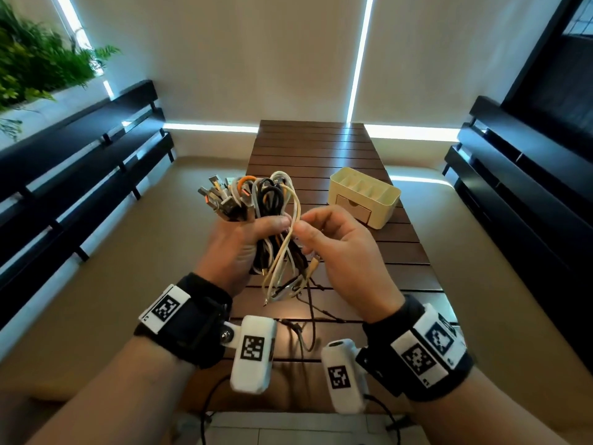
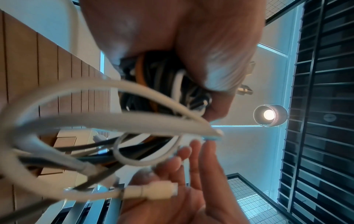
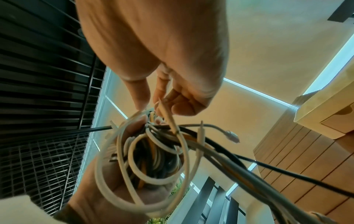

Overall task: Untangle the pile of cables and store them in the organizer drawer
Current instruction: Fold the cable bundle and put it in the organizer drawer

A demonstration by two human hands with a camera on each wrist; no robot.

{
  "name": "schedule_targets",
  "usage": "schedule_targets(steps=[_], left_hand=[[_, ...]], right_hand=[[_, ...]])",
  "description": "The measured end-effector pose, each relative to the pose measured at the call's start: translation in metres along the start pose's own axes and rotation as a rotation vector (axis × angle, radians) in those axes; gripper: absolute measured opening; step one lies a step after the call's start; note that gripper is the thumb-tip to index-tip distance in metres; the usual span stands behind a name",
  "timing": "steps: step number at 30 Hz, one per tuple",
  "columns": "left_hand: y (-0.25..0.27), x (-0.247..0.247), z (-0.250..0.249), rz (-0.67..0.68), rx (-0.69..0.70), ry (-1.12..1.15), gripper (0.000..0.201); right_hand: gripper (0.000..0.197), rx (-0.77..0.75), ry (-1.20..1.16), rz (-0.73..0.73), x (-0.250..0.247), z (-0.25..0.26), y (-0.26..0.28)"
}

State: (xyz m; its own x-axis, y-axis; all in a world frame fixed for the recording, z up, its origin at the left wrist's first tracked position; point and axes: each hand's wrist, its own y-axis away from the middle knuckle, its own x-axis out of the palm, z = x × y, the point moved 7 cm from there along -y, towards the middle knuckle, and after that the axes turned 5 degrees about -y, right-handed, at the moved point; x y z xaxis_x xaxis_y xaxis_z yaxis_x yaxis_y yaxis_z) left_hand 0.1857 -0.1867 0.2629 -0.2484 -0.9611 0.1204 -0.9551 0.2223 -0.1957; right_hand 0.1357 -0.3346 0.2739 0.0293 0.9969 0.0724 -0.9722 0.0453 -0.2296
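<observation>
Left hand: your left hand (image 1: 239,248) is raised above the near half of the table, fingers and thumb curled round the cable bundle (image 1: 256,213), gripping it at its middle.
Cable bundle: white, black, cream and orange leads are knotted together; the USB plugs (image 1: 221,197) fan out above your fist toward the far left, and loose ends hang below it toward the tabletop.
Right hand: your right hand (image 1: 340,252) sits just right of the bundle, thumb and forefinger pinching one cream cable (image 1: 293,220) where it loops out of the tangle; the other fingers are loosely curled.
Close views: the left wrist camera shows your left hand (image 2: 191,45) clamped over the dark and orange strands; the right wrist camera shows the pinch of your right hand (image 3: 162,98) on the cream strand.
Organizer: the cream organizer (image 1: 365,195) stands on the table (image 1: 321,149), to the far right of your hands and well apart from them.
Top compartments: divided slots along the organizer's top; you cannot tell from here whether anything lies in them.
Drawer: the small drawer (image 1: 354,208) in its front face is pushed in flush, so its contents are hidden.
</observation>
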Motion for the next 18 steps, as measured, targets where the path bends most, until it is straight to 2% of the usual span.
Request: schedule_targets(steps=[5,10,13,15,18], left_hand=[[0.003,0.008,-0.002,0.044,0.011,0.014,0.015],[0.01,0.014,0.0,0.079,-0.06,0.151,0.021],[0.012,0.017,-0.002,0.139,-0.062,0.2,0.031],[0.014,0.018,-0.004,0.188,-0.065,0.196,0.029],[0.02,0.021,-0.005,0.258,-0.072,0.17,0.031]], right_hand=[[0.009,-0.045,-0.042,-0.006,0.0,0.004,0.002],[0.028,-0.062,-0.065,-0.008,0.0,0.01,0.002],[0.022,-0.048,-0.006,0.022,-0.002,0.012,0.0],[0.016,-0.026,0.005,0.049,-0.003,0.013,-0.001],[0.019,0.042,0.092,0.137,-0.004,0.017,-0.004]])
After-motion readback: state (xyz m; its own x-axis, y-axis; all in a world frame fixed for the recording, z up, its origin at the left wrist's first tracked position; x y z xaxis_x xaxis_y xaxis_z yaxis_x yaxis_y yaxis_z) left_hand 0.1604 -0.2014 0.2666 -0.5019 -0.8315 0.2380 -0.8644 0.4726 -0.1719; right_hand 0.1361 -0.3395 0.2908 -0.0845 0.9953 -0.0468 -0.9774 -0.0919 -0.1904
